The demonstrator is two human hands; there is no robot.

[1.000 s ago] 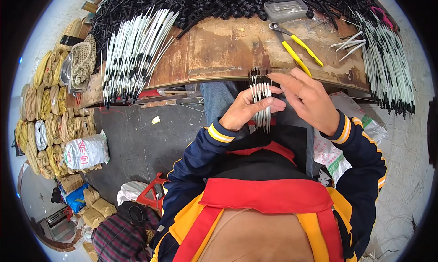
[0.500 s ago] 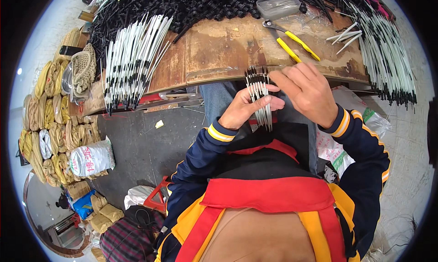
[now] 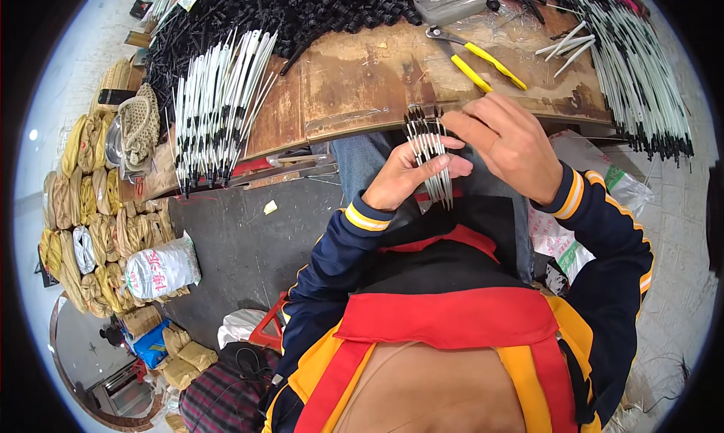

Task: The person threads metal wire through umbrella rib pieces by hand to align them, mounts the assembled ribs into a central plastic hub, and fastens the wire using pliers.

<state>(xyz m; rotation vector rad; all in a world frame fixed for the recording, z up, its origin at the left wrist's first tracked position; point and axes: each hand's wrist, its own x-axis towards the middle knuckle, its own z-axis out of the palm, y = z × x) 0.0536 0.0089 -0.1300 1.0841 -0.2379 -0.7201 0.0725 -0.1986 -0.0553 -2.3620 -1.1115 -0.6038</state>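
The left hand (image 3: 403,175) grips slim white, black-tipped sticks (image 3: 431,148) off the brown wooden table's (image 3: 362,86) near edge; the right hand (image 3: 516,146) curls, hold unclear. Similar side-edge piles (image 3: 222,94) may be finished or waiting.

Before the left hand (image 3: 407,175) and the right hand (image 3: 516,143) there is a wooden table (image 3: 347,75). Its brown top is quite worn, with dark stains, and one seam crosses it, ahead and left of the left hand. Left of this same hand, the dark floor (image 3: 234,241) spreads, grey and marked. Nearer to the body than the left hand, a red stool (image 3: 268,331) shows only partly. Right of the right hand lies the pale floor (image 3: 679,222). The light is bright.
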